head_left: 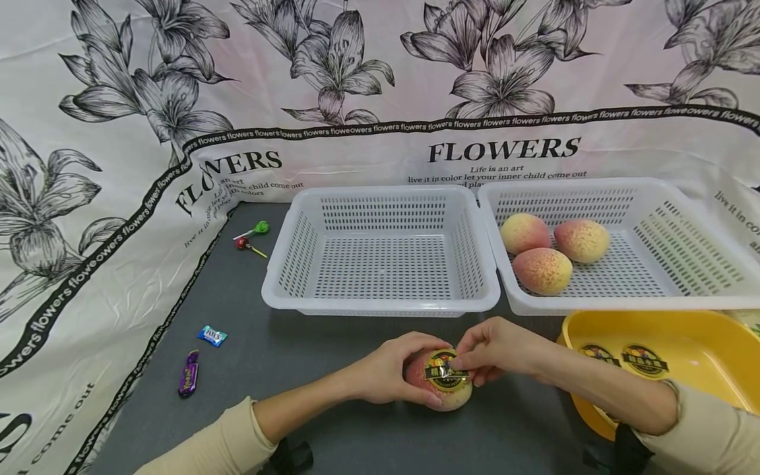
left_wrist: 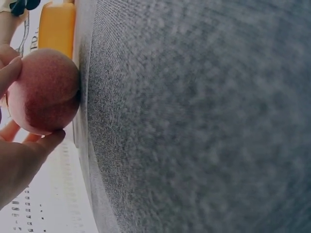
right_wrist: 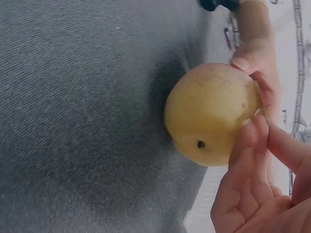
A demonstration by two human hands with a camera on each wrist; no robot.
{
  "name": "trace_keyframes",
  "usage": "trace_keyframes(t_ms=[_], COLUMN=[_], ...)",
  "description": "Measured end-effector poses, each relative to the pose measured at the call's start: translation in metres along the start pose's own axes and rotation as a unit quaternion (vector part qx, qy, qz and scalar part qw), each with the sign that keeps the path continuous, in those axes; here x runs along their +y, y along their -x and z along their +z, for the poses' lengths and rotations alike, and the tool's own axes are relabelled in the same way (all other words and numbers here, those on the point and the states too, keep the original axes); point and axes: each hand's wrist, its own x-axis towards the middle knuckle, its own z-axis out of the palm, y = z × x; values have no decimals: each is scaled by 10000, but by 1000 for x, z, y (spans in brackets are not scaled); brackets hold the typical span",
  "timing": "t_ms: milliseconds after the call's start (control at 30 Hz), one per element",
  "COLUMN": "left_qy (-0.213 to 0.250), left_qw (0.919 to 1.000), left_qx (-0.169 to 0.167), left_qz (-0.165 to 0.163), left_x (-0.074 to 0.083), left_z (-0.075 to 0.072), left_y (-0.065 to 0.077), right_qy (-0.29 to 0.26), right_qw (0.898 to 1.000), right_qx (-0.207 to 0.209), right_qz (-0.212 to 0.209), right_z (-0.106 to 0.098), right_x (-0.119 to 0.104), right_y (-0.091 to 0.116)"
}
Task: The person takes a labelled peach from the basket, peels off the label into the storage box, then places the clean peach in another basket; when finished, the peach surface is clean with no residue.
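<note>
A red-and-yellow peach (head_left: 457, 400) sits on the dark table in front of the baskets. My left hand (head_left: 386, 369) grips it from the left, thumb on the near side and fingers around the far side. On its top lies a round black-and-gold sticker (head_left: 441, 375). My right hand (head_left: 505, 346) pinches that sticker at its right edge between thumb and fingertips. The right wrist view shows the yellow side of the peach (right_wrist: 209, 116) with its small dark stem pit. Its red side (left_wrist: 46, 92) faces the left wrist camera.
Behind my hands stands a white slotted basket (head_left: 380, 307); a second basket (head_left: 629, 303) to its right holds peaches (head_left: 543, 270). A yellow bin (head_left: 706, 330) with stickers (head_left: 645, 361) is at the right. Lollipops (head_left: 260, 227) and wrapped candies (head_left: 189, 375) lie at left.
</note>
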Motion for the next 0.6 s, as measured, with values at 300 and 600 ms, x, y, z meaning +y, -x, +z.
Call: trace_keyframes(t_ms=[300,600], left_qy=[-97,-239], left_qw=[9999,9994], left_qx=[27,194], left_qz=[96,133], left_x=[-1,-1], left_z=[1,1], left_y=[-1,-2], right_qy=[83,-145], right_qw=[9998,9987], right_qx=[-89,-355], right_qz=[138,-331], right_z=[-4,-20], right_x=[-16,-25], right_y=[5,16])
